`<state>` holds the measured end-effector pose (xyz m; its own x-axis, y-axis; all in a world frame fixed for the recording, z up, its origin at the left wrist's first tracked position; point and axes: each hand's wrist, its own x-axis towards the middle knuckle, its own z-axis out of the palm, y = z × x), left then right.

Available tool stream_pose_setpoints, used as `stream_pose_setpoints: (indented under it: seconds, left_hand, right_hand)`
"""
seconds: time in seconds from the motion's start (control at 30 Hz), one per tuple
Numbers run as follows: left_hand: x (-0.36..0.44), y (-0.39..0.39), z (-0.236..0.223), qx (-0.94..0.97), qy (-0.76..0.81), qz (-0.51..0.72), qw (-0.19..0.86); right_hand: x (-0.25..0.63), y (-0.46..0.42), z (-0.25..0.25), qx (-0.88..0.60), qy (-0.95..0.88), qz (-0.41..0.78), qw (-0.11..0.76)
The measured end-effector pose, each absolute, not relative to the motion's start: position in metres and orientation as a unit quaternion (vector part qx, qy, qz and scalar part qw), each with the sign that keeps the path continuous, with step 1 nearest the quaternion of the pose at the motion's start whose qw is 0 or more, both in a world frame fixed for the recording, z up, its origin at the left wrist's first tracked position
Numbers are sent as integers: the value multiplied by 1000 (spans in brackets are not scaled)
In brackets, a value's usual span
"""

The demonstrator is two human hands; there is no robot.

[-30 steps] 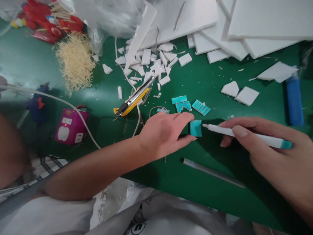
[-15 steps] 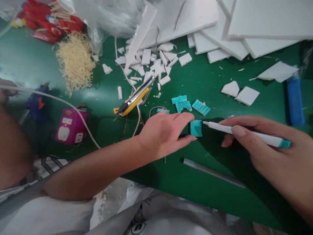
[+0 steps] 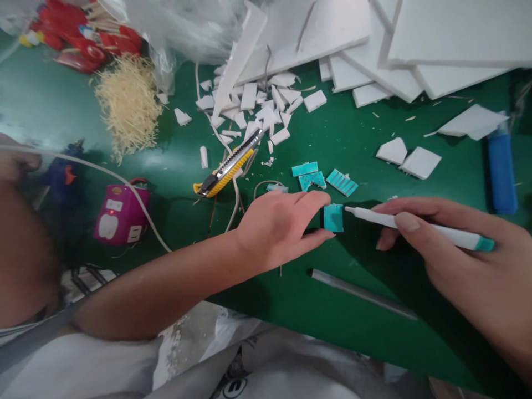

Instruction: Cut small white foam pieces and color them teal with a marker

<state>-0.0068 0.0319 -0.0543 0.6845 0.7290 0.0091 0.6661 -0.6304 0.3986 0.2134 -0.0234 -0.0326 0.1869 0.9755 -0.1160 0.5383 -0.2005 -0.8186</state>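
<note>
My left hand (image 3: 285,224) holds a small teal-coloured foam piece (image 3: 333,218) by its edges, between thumb and fingers, low over the green table. In my right hand (image 3: 449,244) is a white marker pen (image 3: 432,228) with a teal end, gripped between thumb and fingers. Its tip points left, right beside the piece's upper right edge; whether it touches I cannot tell. Just beyond lie a striped teal piece (image 3: 342,182), a dotted teal piece (image 3: 312,180) with a notch, and a plain teal strip (image 3: 305,169).
A yellow box cutter (image 3: 228,166) lies left of centre beside white foam scraps (image 3: 266,113). White foam sheets (image 3: 457,33) are stacked at the back right. A grey rod (image 3: 363,293) lies near the front edge. A cable crosses by a magenta power adapter (image 3: 122,213); another person's arm (image 3: 25,244) is at left.
Almost nothing differs. Both hands, the teal piece and the marker stay in nearly the same place; the other person's arm at left has shifted slightly.
</note>
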Motion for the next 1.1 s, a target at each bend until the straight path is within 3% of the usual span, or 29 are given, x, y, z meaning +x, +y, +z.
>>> stream_pose_setpoints:
  seconds: [1.1]
  left_hand:
    - [-5,33,-53,895,392,81,196]
  right_hand:
    - [216,-23,-31,-690,-540,362,317]
